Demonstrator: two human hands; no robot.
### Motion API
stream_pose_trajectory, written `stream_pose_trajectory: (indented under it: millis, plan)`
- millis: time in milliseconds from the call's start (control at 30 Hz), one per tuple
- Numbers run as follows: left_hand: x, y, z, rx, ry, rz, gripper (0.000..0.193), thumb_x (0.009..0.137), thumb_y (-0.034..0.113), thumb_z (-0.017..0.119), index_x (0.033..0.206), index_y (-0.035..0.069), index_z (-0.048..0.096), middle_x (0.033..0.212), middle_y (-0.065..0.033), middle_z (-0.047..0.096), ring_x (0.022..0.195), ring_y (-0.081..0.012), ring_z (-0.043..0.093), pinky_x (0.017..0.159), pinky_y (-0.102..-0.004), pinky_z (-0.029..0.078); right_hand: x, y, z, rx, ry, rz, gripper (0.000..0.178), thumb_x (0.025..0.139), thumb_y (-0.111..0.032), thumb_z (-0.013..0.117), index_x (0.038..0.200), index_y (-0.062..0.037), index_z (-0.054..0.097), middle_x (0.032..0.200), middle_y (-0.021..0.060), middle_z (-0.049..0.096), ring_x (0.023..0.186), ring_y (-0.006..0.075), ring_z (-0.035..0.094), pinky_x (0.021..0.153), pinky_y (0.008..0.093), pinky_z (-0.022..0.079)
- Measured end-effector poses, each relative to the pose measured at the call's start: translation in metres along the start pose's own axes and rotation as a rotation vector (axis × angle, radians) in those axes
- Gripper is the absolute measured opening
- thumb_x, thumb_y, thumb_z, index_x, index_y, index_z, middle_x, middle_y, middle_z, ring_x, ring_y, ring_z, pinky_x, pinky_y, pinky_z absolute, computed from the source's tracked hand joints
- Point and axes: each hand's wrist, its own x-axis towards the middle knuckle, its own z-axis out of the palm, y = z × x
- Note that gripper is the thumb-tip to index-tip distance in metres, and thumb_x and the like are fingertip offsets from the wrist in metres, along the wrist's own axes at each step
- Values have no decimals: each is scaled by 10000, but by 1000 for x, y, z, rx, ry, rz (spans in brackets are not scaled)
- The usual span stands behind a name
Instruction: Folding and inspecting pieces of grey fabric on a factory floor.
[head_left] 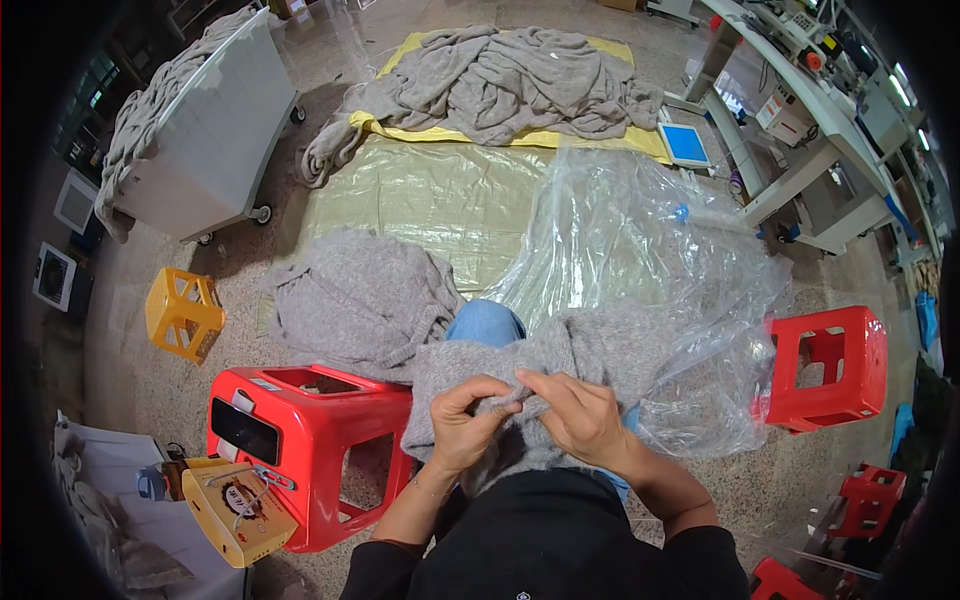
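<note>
A fuzzy grey knit fabric (pixel 620 345) lies across my lap, over my jeans. My left hand (pixel 466 420) pinches a fold of it between thumb and fingers. Close beside it, my right hand (pixel 582 415) grips the same fold, its thumb and index finger near the left fingertips. Whether anything small sits between the fingertips, I cannot make out. To the left of my knee rests a heap of the same grey knit (pixel 365 295) on the floor.
At my left, a red stool (pixel 350 410) carries a phone (pixel 245 432), small scissors-like snips (pixel 275 478) and a yellow box (pixel 235 515). Ahead lie clear plastic sheeting (pixel 620 230) and piled knit (pixel 510 85). A wheeled bin (pixel 215 140), yellow stool (pixel 185 315) and another red stool (pixel 850 365) stand around.
</note>
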Motion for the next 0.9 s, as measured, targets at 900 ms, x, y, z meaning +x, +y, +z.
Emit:
stream_pose_trajectory:
  millis: [900]
  plan:
    - [-1, 4, -12, -119, -260, 35, 191, 706, -27, 737, 824, 15, 592, 815, -88, 630, 763, -160, 596, 698, -271, 464, -8, 3, -2, 171, -166, -51, 286, 633, 77, 608, 908, 20, 551, 703, 138, 526, 603, 316, 576, 505, 384, 449]
